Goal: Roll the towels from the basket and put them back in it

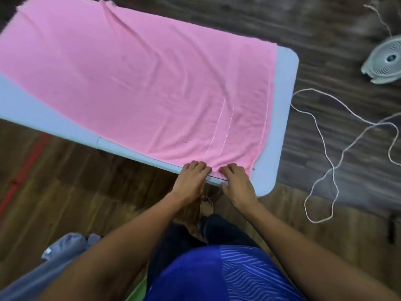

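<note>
- Pink towel (138, 83) is laid out flat across a pale table (284, 88), covering most of the top from the upper left of the frame down to the lower centre. Shallow wrinkles and three thin lines of light stitching are seen near its right end.
- A strip of bare table top is left showing along the right end, and another along the near edge at the left.
- The left hand (191, 178) is placed at the towel's near edge in the lower centre of the frame. Its fingers are curled down over the hem, so the fabric is gripped at the table's rim.
- The right hand (237, 181) is set just beside it, slightly to the right. Its fingers are curled over the same hem in the same way, and its thumb is tucked against the table's rim.
- The two hands are held close together but not touching.
- Both bare forearms are seen reaching up from the bottom of the frame, above a blue garment (206, 276).
- A bare foot (206, 207) is seen on the wooden floor (86, 192) between the forearms.
- A pale fan (386, 59) is seen on the floor at the upper right, and a light cord (325, 148) is looped below it.
- Grey cloth (65, 253) is bunched at the lower left.
</note>
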Demonstrator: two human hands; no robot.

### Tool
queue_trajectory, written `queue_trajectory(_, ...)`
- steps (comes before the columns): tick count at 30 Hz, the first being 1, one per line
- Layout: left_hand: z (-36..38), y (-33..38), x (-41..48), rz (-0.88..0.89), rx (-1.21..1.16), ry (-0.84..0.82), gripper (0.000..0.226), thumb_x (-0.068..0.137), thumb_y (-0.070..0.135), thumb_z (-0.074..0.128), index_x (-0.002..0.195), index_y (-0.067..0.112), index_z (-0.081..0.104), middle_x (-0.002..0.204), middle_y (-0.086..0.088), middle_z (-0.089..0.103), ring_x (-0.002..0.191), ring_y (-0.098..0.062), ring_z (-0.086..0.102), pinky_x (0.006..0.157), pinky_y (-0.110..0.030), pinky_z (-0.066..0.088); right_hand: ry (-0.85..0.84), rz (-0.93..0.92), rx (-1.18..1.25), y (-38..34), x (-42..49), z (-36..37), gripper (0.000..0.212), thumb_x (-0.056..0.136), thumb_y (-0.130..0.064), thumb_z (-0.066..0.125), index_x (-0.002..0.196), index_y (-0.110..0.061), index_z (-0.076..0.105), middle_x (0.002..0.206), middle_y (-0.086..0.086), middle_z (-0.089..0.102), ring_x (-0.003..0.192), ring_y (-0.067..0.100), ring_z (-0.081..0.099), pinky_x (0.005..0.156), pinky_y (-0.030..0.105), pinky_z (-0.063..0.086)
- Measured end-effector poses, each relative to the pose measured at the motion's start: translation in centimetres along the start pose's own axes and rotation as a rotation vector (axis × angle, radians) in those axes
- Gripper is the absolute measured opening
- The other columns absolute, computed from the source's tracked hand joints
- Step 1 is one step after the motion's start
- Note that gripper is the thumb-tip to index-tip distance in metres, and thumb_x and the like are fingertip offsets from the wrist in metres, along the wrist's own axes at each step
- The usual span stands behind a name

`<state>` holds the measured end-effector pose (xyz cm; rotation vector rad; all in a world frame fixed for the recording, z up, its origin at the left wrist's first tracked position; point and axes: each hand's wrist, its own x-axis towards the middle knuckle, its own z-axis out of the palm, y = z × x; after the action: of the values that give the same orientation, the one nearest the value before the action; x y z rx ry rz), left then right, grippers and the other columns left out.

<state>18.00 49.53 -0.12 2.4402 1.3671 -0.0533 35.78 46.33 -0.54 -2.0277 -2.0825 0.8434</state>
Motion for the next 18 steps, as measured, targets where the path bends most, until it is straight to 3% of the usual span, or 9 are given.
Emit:
queue_trajectory(8,0.4,-2.5,1.0,0.255,-0.065,0.040,0.031,0.072,-0.001,0.075,0.100,0.007,0.067,0.096,-0.011,0.067,0.083,-0.027,0.059,0.069,-0.036,0.051,0.121,0.120,0.037,-1.5,-1.3,0.8,0.032,0.093,-0.013,0.061,0.124,-0.019,0.059,0.124,0.001,0.060,0.108,0.019,0.054,0.094,0.034,0.048)
queue_trajectory(14,-0.3,-1.8,0.4,0.267,-0.230,-0.111,0.020,0.088,0.006,0.058,0.107,0.008,0.065,0.102,-0.009,0.062,0.093,-0.024,0.054,0.080,-0.030,0.040,0.133,0.158,0.040,-1.6,-1.9,0.7,0.019,0.095,-0.016,0.057,0.111,-0.016,0.068,0.106,0.002,0.065,0.094,0.017,0.056,0.086,0.035,0.051)
queue_trajectory(18,-0.2,-2.1,-2.0,0.289,-0.050,-0.143,0.031,0.086,0.011,0.058,0.116,0.015,0.055,0.111,-0.006,0.057,0.101,-0.026,0.051,0.085,-0.036,0.037,0.008,0.140,0.099,-1.0,-4.5,1.3,0.021,0.094,-0.015,0.056,0.111,-0.014,0.068,0.102,0.002,0.065,0.091,0.015,0.053,0.084,0.033,0.048)
